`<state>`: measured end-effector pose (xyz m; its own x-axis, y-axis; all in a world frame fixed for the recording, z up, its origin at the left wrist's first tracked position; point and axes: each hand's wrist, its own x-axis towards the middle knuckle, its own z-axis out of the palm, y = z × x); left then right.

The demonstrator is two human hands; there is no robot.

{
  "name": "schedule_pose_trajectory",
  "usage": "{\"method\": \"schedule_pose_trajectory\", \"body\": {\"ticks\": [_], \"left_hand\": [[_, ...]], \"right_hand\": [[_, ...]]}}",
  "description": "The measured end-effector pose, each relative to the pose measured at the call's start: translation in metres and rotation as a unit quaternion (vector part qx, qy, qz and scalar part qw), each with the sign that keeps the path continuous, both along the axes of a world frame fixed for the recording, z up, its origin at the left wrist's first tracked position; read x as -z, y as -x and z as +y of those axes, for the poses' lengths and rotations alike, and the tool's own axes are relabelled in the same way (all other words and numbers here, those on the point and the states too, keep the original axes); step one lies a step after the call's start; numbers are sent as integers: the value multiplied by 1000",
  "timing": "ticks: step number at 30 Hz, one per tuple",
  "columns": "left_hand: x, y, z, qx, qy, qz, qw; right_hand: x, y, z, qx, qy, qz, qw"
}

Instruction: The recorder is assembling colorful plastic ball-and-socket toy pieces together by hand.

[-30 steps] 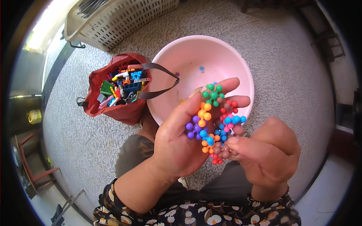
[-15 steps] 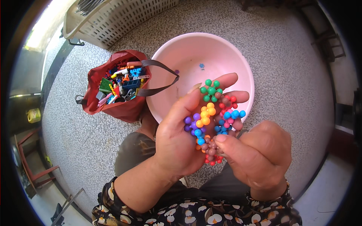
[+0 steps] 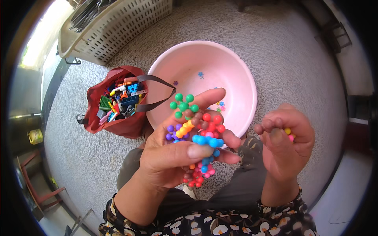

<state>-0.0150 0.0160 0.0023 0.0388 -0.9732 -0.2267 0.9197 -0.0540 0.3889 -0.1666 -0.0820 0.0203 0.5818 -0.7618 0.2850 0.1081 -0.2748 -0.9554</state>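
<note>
My left hand [image 3: 159, 159] is closed on a cluster of multicoloured knobbed plastic connector pieces [image 3: 208, 140]. Its thumb presses on a light blue piece, while the other fingers stretch out beneath. A green piece [image 3: 183, 106] sticks up at the top of the cluster, with yellow, purple, red, brown and pink ones around it. Off to the right, apart from the cluster, my right hand [image 3: 287, 153] is curled, thumb against fingers. Small yellow and pink knobs [image 3: 290, 135] peek out between its fingers; the rest of what it holds is hidden.
A pink plastic basin [image 3: 251, 94] stands on the speckled floor beyond my hands. To its left, a red fabric bag [image 3: 92, 98] full of toy bricks leans with one strap [image 3: 161, 80] over the rim. A white slatted basket [image 3: 122, 31] lies at the far left.
My right hand has left the cluster and moved right, with yellow and pink knobs now showing in it. The left hand has shifted left, turned, and laid its thumb over the pieces.
</note>
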Motion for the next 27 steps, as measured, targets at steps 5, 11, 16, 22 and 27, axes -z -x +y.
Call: {"method": "schedule_pose_trajectory", "body": {"ticks": [5,11,16,22,27], "left_hand": [[-3,5,-3,-4,-13,46,999],[2,12,0,34,56,-83,994],[-4,16,0,47,56,-187,980],[5,18,-3,34,83,-278,956],[5,18,-4,33,77,-386,919]], "right_hand": [[-3,4,-1,-13,-116,-56,992],[2,12,-14,-95,-460,-180,864],[1,18,-17,-150,-465,-138,861],[4,17,-16,-94,-466,-81,876],[8,12,-8,-157,-395,-27,905]]}}
